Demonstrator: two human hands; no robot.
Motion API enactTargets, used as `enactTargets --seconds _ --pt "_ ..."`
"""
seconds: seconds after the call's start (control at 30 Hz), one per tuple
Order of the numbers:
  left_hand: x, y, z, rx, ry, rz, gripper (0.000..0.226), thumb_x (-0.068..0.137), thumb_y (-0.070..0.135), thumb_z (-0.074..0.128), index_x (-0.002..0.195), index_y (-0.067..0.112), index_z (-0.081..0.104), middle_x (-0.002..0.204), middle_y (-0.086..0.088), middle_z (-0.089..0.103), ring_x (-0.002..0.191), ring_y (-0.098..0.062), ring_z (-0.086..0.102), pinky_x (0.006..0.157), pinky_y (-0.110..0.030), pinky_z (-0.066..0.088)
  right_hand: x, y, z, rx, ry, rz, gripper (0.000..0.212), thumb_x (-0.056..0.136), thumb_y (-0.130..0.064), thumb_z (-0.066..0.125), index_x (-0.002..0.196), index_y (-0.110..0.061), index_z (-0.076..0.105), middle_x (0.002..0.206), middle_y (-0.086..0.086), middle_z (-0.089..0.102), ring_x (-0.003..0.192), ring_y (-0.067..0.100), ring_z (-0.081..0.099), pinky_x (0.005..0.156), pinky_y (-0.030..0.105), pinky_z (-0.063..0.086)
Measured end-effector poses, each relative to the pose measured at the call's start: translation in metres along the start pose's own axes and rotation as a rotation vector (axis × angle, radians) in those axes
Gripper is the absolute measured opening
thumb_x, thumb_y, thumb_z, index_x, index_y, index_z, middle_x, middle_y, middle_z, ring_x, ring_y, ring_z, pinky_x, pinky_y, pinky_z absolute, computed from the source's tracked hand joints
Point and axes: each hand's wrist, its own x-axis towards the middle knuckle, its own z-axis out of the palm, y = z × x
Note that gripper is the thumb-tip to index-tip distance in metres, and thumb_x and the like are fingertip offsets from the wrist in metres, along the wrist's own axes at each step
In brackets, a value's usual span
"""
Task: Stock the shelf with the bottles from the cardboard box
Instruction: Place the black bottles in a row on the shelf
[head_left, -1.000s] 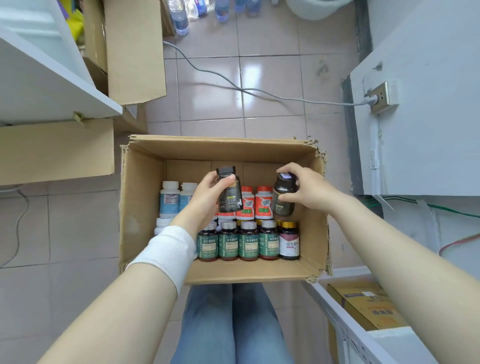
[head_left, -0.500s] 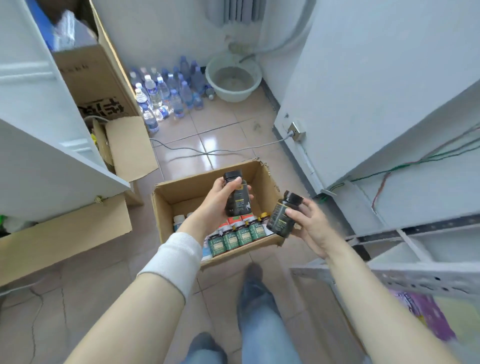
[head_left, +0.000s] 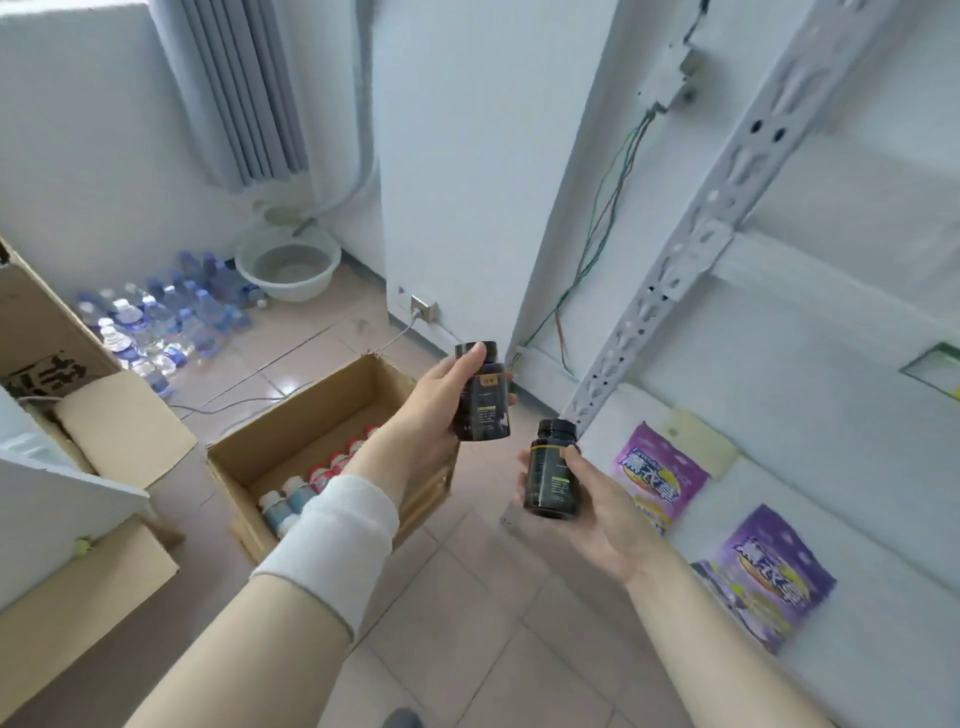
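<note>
My left hand (head_left: 434, 402) grips a black bottle (head_left: 483, 395) upright above the right edge of the open cardboard box (head_left: 270, 436). Lower and to the right, my right hand (head_left: 587, 504) holds a second black bottle (head_left: 553, 473) near the white shelf unit (head_left: 810, 405). Several bottles with red and white caps (head_left: 322, 475) still stand in the box on the tiled floor. The shelf's perforated upright (head_left: 675, 280) rises just right of both bottles.
Purple packets (head_left: 657, 475) (head_left: 769, 569) lie on the shelf board at the right. More cardboard boxes (head_left: 88, 426) and a white shelf stand at the left. Water bottles (head_left: 161, 317) and a basin (head_left: 285, 265) sit on the floor by the back wall.
Both hands have lifted the black bottles out of the box and carried them right toward the shelf. My view has swung up and to the right.
</note>
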Motion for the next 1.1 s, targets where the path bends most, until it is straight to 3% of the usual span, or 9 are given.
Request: enactTargets --seconds 0.17,0.3,0.4,0.53,0.73,0.87,1.0,1.03,1.1 --pt "-0.035 0.001 0.109 0.148 -0.184 0.039 0.031 0.096 0.035 0.044 0.114 0.01 0.05 0.095 -0.006 0.066 0.074 -0.017 0.068 0.071 -0.033 0.057 -0.098 -0.037 -0.05 0.032 0.01 -0.102 0.034 0.077 -0.023 0.053 0.106 -0.008 0.061 0.098 0.01 0.069 0.089 0.024 0.062 0.07 0.039 0.056" --pt "-0.074 -0.018 0.22 0.195 -0.302 0.116 0.028 0.095 0.034 0.046 0.108 0.01 0.052 0.091 -0.005 0.067 0.07 -0.015 0.07 0.071 -0.034 0.058 -0.191 -0.067 -0.111 -0.038 0.03 -0.24 0.034 0.076 -0.015 0.054 0.109 -0.007 0.059 0.104 0.01 0.068 0.091 0.022 0.067 0.078 0.039 0.056" --pt "-0.105 -0.044 0.307 0.213 -0.385 0.162 0.026 0.096 0.032 0.046 0.103 0.008 0.055 0.091 -0.006 0.068 0.07 -0.016 0.07 0.073 -0.037 0.057 -0.267 -0.085 -0.163 -0.083 0.071 -0.344 0.028 0.083 -0.009 0.051 0.109 -0.005 0.059 0.094 0.007 0.07 0.078 0.014 0.071 0.063 0.029 0.059" --pt "-0.139 -0.072 0.411 0.241 -0.49 0.198 0.024 0.096 0.032 0.046 0.103 0.01 0.055 0.094 -0.004 0.068 0.073 -0.016 0.07 0.08 -0.041 0.055 -0.358 -0.113 -0.226 -0.128 0.149 -0.489 0.035 0.072 -0.013 0.057 0.106 -0.007 0.062 0.101 0.006 0.07 0.092 0.018 0.066 0.081 0.033 0.056" --pt "-0.176 -0.079 0.522 0.279 -0.64 0.24 0.023 0.098 0.032 0.044 0.105 0.014 0.056 0.097 -0.003 0.066 0.083 -0.019 0.066 0.087 -0.038 0.052 -0.452 -0.161 -0.284 -0.125 0.281 -0.655 0.046 0.059 -0.022 0.07 0.102 -0.007 0.063 0.098 0.007 0.07 0.086 0.018 0.069 0.082 0.036 0.056" --pt "-0.18 -0.076 0.577 0.319 -0.696 0.267 0.022 0.098 0.032 0.045 0.104 0.014 0.056 0.09 0.0 0.066 0.079 -0.012 0.066 0.07 -0.027 0.057 -0.485 -0.194 -0.304 -0.074 0.275 -0.777 0.053 0.048 -0.027 0.086 0.095 -0.011 0.067 0.091 0.006 0.071 0.082 0.019 0.07 0.081 0.036 0.056" --pt "-0.171 -0.068 0.617 0.358 -0.757 0.263 0.022 0.098 0.032 0.044 0.101 0.015 0.057 0.086 -0.001 0.065 0.064 -0.007 0.069 0.056 -0.021 0.055 -0.501 -0.228 -0.314 -0.134 0.318 -0.841 0.017 0.085 -0.006 0.055 0.099 -0.01 0.062 0.091 0.004 0.069 0.078 0.011 0.07 0.075 0.03 0.058" --pt "-0.166 -0.067 0.625 0.395 -0.761 0.275 0.023 0.098 0.033 0.045 0.105 0.014 0.057 0.09 -0.003 0.064 0.068 -0.008 0.069 0.06 -0.023 0.057 -0.501 -0.236 -0.317 -0.164 0.337 -0.847 0.017 0.088 -0.005 0.052 0.1 -0.009 0.062 0.093 0.004 0.069 0.08 0.012 0.068 0.075 0.029 0.058" --pt "-0.153 -0.062 0.641 0.506 -0.765 0.31 0.031 0.096 0.038 0.046 0.116 0.016 0.055 0.108 -0.008 0.064 0.091 -0.015 0.067 0.083 -0.031 0.056 -0.499 -0.252 -0.322 -0.224 0.379 -0.863 0.016 0.089 -0.006 0.052 0.102 -0.009 0.062 0.096 0.005 0.067 0.086 0.014 0.065 0.08 0.029 0.056"
